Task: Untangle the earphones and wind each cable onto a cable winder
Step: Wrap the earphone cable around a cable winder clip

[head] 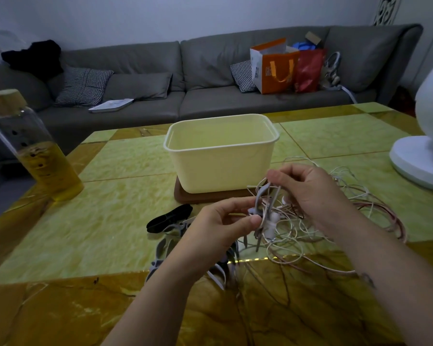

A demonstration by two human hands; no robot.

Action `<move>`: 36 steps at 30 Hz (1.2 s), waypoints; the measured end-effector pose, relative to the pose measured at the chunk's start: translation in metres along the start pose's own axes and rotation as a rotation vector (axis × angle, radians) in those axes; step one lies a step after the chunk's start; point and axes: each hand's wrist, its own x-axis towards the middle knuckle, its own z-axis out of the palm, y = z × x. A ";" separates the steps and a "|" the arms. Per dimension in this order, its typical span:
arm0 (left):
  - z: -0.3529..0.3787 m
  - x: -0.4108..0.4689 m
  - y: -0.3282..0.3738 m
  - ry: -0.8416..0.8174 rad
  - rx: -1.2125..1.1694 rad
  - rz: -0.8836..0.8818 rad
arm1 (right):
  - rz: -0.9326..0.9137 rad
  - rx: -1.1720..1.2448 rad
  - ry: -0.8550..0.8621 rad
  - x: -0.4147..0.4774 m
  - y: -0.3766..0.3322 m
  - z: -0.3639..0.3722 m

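The fan (410, 166) is cut off rightward; a forearm (175, 278) partly hides cable winders (161, 247).

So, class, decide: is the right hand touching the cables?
Touching. The head view shows the right hand pinching grey strands of the cables between thumb and fingers, while the left hand pinches them lower down.

1. The counter (125, 213) is yellow-green marbled squares framed by amber-brown veined bands.
2. The tub (220, 171) is cream, on a brown mat (183, 197).
3. The earphone cables (340, 218) are white and pinkish-red.
4. One cable winder (169, 218) is black; the other winders (163, 248) are grey-white.
5. The bottle (35, 156) holds amber liquid under a pale wood cap.
6. The sofa (210, 58) is grey, its cushion (83, 86) black-and-white houndstooth.
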 end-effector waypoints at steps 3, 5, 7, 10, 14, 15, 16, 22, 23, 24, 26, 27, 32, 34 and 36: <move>0.000 -0.002 0.002 -0.080 -0.095 0.019 | 0.115 0.130 -0.113 0.003 0.012 0.004; 0.000 -0.003 0.003 -0.098 -0.168 0.043 | 0.172 0.247 -0.169 0.004 0.017 0.008; -0.001 -0.002 0.001 -0.067 -0.244 0.066 | 0.217 0.331 -0.182 0.002 0.020 0.015; -0.004 0.000 0.000 0.017 -0.332 0.073 | 0.215 0.299 -0.179 0.000 0.028 0.030; -0.007 -0.001 0.000 0.061 -0.418 0.049 | 0.230 0.288 -0.119 -0.003 0.032 0.040; -0.008 -0.001 0.001 0.073 -0.422 0.046 | 0.235 0.295 -0.111 -0.003 0.032 0.041; -0.009 -0.001 0.001 0.086 -0.422 0.046 | 0.246 0.292 -0.108 -0.004 0.034 0.042; -0.012 -0.001 0.005 0.199 -0.564 0.048 | 0.301 0.276 -0.118 -0.014 0.035 0.058; -0.014 0.000 0.004 0.225 -0.588 0.038 | 0.299 0.274 -0.139 -0.016 0.035 0.060; -0.016 0.001 0.003 0.251 -0.611 0.027 | 0.286 0.250 -0.170 -0.018 0.036 0.061; -0.020 0.003 0.000 0.303 -0.659 0.005 | 0.250 0.098 -0.230 -0.022 0.031 0.061; -0.022 0.003 -0.002 0.329 -0.680 -0.006 | 0.224 -0.007 -0.277 -0.024 0.028 0.060; -0.026 0.004 -0.005 0.382 -0.727 -0.037 | -0.027 -0.477 -0.301 -0.032 0.014 0.057; -0.025 0.004 -0.006 0.406 -0.706 -0.049 | -0.107 -0.612 -0.314 -0.034 0.009 0.054; -0.022 0.005 -0.007 0.442 -0.615 -0.063 | -0.225 -0.743 -0.323 -0.037 0.004 0.051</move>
